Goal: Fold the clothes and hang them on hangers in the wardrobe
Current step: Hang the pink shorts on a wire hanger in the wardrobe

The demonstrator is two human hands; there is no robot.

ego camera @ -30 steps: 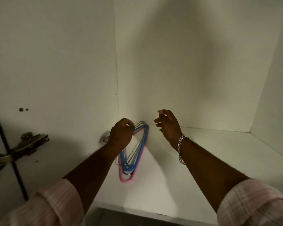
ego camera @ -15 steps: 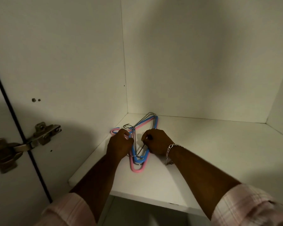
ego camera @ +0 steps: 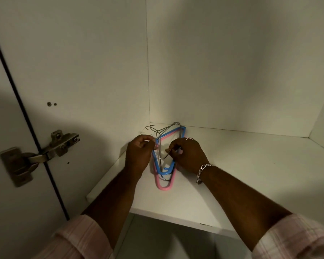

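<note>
Here's the bundle of hangers (ego camera: 164,161), a pink plastic one at the bottom, a blue plastic one over it and thin grey wire ones on top, lying flat on the white wardrobe shelf (ego camera: 251,174) in its far left corner, hooks toward the side wall. The left hand (ego camera: 139,156) sits just left of the stack, fingers pinched at the neck of a wire hanger below its hook. The right hand (ego camera: 188,156) is just right of it, fingertips pinching a thin dark wire that angles down across the blue frame; a silver chain bracelet (ego camera: 202,172) circles that wrist.

What's new: a second ago both hands hovered above the stack, the right one open and empty. Half a second ago they dropped onto it, and now each has closed on a strand. So the reaching is over and the sorting has begun, by my reading teasing one hanger free of the tangle.

Beyond the hands, the shelf is otherwise bare, and a metal door hinge (ego camera: 41,154) sits far to the left on the wardrobe door. No clothes in sight, so hanging looks some way off.
</note>
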